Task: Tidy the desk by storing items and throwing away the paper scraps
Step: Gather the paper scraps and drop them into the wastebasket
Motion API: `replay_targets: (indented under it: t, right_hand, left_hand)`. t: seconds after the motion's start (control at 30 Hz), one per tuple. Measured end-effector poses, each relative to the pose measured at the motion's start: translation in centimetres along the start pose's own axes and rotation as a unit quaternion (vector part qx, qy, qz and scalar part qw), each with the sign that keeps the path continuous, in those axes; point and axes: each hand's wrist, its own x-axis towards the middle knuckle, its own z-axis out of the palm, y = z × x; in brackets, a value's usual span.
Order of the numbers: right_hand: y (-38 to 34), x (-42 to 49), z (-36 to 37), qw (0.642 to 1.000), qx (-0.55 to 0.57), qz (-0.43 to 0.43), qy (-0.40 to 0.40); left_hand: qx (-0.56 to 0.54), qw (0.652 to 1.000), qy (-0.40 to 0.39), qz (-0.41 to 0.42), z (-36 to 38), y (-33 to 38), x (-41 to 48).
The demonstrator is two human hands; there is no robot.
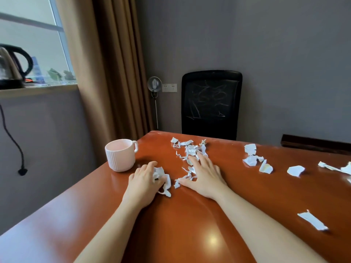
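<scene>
A wad of paper scraps (162,178) is held in the curled grip of the left hand (143,180), just right of the mug (120,157). The right hand (204,173) is laid flat and open on loose scraps (190,149) further right of it. Pieces could be shed from the wad, or the mug knocked.

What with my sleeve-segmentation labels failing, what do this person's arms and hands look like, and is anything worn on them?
The left hand and right hand are bare: no gloves, no watch or bracelet at either wrist. No sleeve shows on either arm up to the picture's lower edge. A dark spot at the left hand might be a ring; it is too small to tell.
</scene>
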Motion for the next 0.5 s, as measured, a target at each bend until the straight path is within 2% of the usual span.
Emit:
replay_targets:
  t: [0.2,0.3,0.5]
  right_hand:
    - [-0.2,2.1,-0.1,1.000,0.001,0.006,-0.009]
    - [-0.3,2.2,-0.3,0.999,0.022,0.020,0.013]
    - [0.0,3.0,0.4,0.998,0.025,-0.022,0.061]
  left_hand:
    - [-0.019,1.000,-0.002,0.017,0.5,-0.2,1.9]
    - [-0.041,0.999,0.008,0.014,0.8,-0.2,2.9]
    - [-0.055,0.998,0.012,0.032,1.0,0.5,3.8]
